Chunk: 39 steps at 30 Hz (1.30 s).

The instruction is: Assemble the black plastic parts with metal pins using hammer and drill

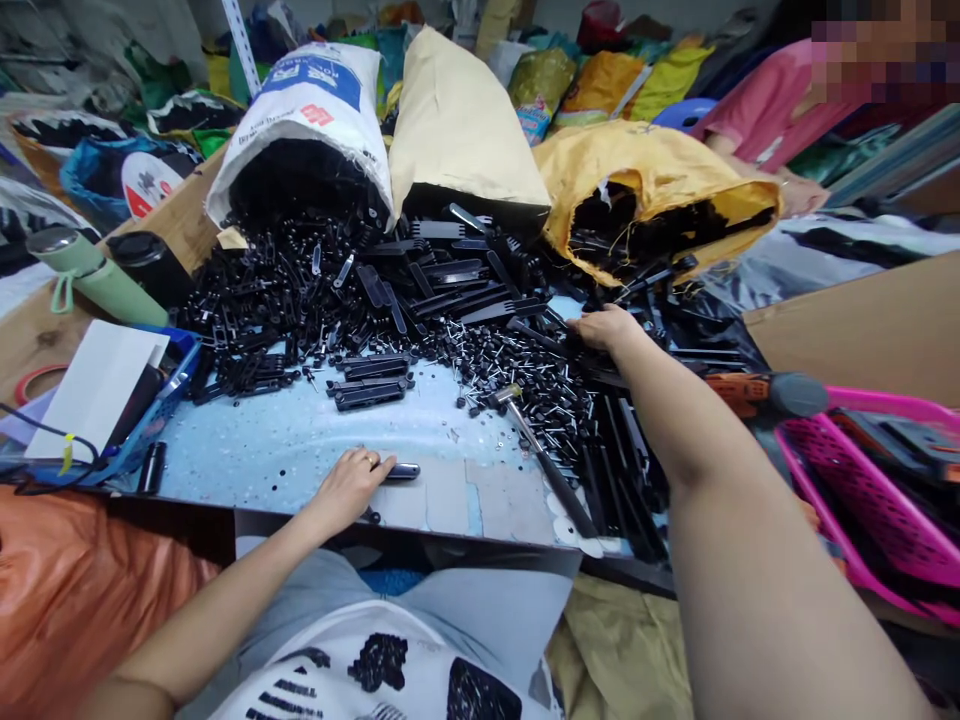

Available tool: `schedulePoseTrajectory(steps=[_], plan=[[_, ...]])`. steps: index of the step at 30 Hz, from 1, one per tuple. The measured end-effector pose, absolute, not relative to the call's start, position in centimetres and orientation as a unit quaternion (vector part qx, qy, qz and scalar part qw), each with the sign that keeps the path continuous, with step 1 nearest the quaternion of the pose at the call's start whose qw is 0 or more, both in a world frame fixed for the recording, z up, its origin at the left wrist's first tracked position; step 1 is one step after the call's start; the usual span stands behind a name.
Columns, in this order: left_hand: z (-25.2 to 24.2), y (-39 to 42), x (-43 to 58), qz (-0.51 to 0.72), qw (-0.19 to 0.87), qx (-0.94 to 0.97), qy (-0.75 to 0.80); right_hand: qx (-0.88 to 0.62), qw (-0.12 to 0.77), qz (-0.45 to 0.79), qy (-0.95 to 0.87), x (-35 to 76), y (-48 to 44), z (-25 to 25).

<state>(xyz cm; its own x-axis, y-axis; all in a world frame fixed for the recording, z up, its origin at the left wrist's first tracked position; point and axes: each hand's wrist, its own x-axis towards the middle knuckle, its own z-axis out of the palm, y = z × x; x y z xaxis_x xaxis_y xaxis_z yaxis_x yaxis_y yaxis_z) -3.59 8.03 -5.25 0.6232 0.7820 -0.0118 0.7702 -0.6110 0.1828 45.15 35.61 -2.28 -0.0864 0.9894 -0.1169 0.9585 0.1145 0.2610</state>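
Note:
My left hand (352,490) rests at the table's front edge, its fingers closed on a slim black handle-like piece (403,471) whose end sticks out to the right. Stretched out to the far right, my right hand (604,328) reaches into black parts in front of the yellow sack (660,170). Its fingers look curled, but what they grip is hidden among the parts. A small stack of black handle-like pieces (371,382) lies in mid-table. Beside a heap of small metal pins with black heads (536,385) lies a hammer (547,465) with a dark grip.
A white sack (315,110) and a beige sack (465,120) spill black parts along the back. At left stand a green bottle (97,275) and a blue basket (176,375). A pink basket (870,500) and an orange power tool (739,395) are at right. A person in pink (772,105) is behind.

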Motion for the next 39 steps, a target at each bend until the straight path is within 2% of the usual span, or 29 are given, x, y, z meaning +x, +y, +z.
schedulePoseTrajectory(steps=[3, 5, 11, 13, 16, 20, 23, 28, 33, 39], plan=[[-5.2, 7.9, -3.6, 0.029, 0.064, 0.899, 0.433, 0.648, 0.185, 0.035, 0.738, 45.1, 33.6, -1.8], [-5.2, 7.9, -3.5, 0.027, 0.051, 0.899, 0.434, 0.640, 0.190, 0.050, 0.743, 44.9, 32.4, -1.1], [-5.3, 7.7, -3.4, 0.051, 0.074, 0.880, 0.467, 0.593, 0.065, 0.199, 0.778, 37.4, 25.5, 1.4], [-5.5, 7.9, -3.0, 0.069, 0.102, 0.876, 0.466, 0.502, 0.026, 0.157, 0.850, 32.4, 21.1, 0.5], [-5.8, 8.3, -2.4, 0.074, 0.129, 0.878, 0.455, 0.385, 0.023, 0.069, 0.920, 26.3, 14.3, -2.6], [-5.7, 8.8, -2.3, 0.065, 0.146, 0.882, 0.444, 0.367, 0.022, 0.020, 0.930, 24.2, 9.5, -5.9], [-5.1, 9.0, -2.3, 0.057, 0.158, 0.885, 0.434, 0.323, 0.014, -0.001, 0.946, 24.7, 8.9, -6.0], [-4.2, 9.2, -1.6, 0.038, 0.171, 0.886, 0.428, 0.363, 0.002, -0.012, 0.932, 24.2, 8.3, -5.0], [-4.0, 9.4, -1.5, 0.030, 0.182, 0.886, 0.425, 0.341, 0.036, -0.038, 0.939, 22.4, 7.5, -5.0], [-3.9, 9.2, -1.7, 0.037, 0.176, 0.893, 0.413, 0.400, 0.064, -0.032, 0.914, 20.4, 6.9, -3.7]])
